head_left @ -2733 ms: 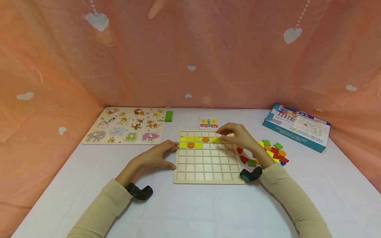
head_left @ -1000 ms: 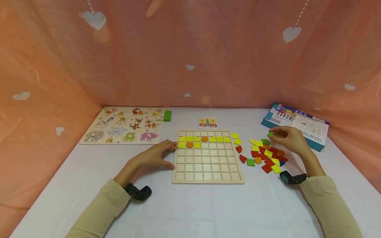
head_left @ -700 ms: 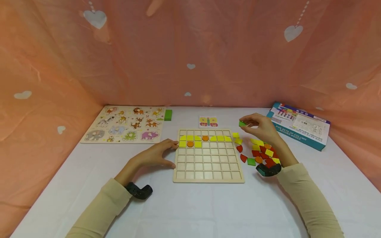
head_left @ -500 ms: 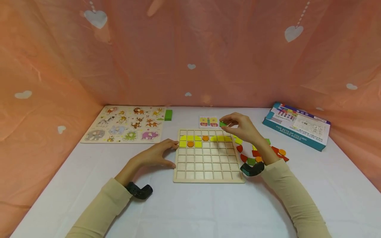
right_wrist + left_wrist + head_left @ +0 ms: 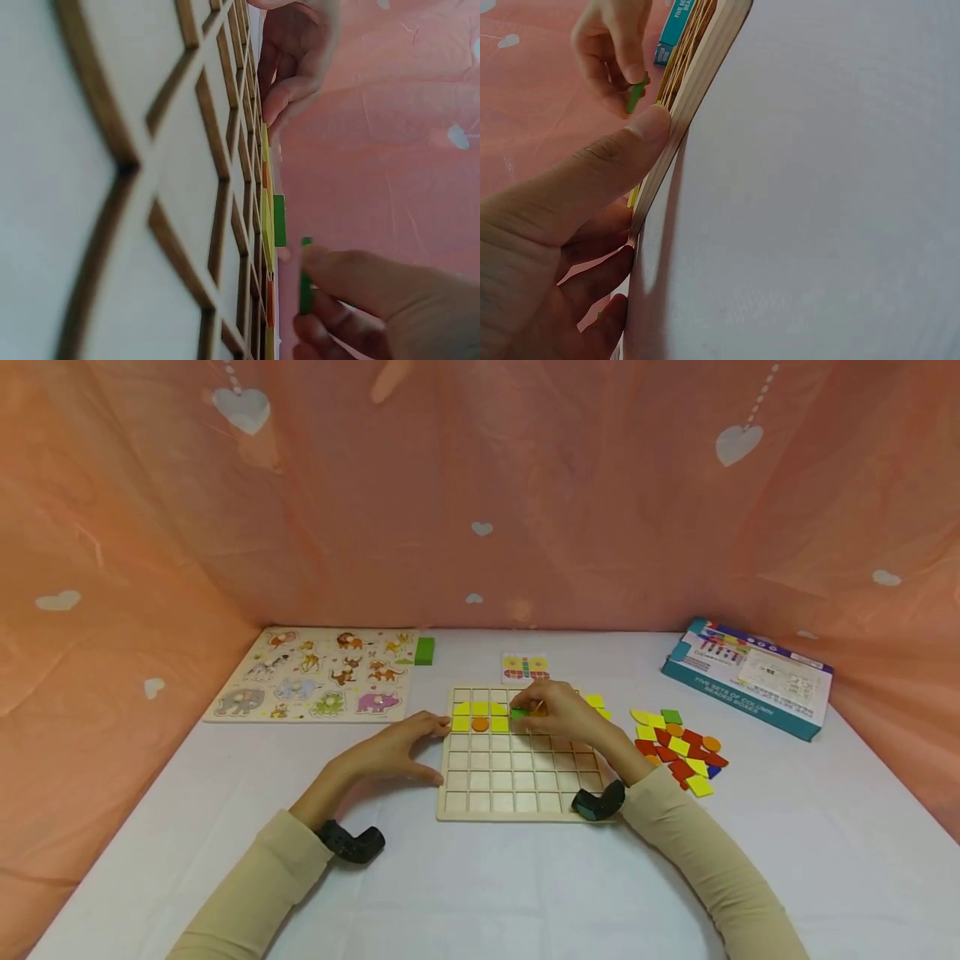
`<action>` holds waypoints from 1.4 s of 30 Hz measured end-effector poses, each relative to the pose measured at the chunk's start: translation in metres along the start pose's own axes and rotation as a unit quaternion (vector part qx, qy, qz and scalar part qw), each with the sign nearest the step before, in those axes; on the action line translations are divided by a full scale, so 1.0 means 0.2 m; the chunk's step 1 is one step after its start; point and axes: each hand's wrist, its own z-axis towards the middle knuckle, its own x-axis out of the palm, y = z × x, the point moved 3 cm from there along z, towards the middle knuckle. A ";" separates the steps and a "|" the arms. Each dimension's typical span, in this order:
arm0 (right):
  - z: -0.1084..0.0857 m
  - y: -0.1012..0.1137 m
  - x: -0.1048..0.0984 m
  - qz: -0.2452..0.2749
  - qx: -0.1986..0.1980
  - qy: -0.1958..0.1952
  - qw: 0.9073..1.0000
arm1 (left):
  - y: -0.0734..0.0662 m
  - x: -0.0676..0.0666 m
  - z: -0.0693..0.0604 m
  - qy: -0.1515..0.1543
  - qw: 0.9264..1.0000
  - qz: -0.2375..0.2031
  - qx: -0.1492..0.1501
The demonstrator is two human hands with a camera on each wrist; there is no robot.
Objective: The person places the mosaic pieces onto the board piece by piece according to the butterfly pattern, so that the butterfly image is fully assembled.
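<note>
Right hand (image 5: 566,710), centre of the head frame: thumb and fingertips pinch a green tile (image 5: 519,715) over the board's (image 5: 501,781) upper middle. In the right wrist view, lower right, the tile shows apart from the board and roughly parallel to it. Which cell lies beneath cannot be told. Left hand (image 5: 390,750), centre left: thumb and fingers spread, touching the board's left edge.

Assessment: sound practice would be to keep the tile level, square it to the cell walls, and release only once seated. The grip should stay on the tile's edges, fingertips clear of the yellow pieces (image 5: 480,708) alongside. Steady left-hand contact should limit board slip.
</note>
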 end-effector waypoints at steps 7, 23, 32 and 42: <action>0.00 -0.03 0.03 -0.011 0.002 0.019 1.000 | -0.01 0.00 0.00 -0.001 1.000 0.002 0.001; -0.01 -0.04 0.05 -0.045 -0.011 0.022 0.999 | 0.00 0.00 0.00 0.005 1.000 0.001 -0.009; -0.01 -0.02 0.02 -0.027 -0.003 0.014 1.000 | -0.01 0.00 0.00 0.006 1.000 0.001 -0.010; -0.11 -0.10 -0.26 0.010 0.069 -0.078 0.995 | -0.01 0.00 -0.01 0.004 1.000 0.000 -0.006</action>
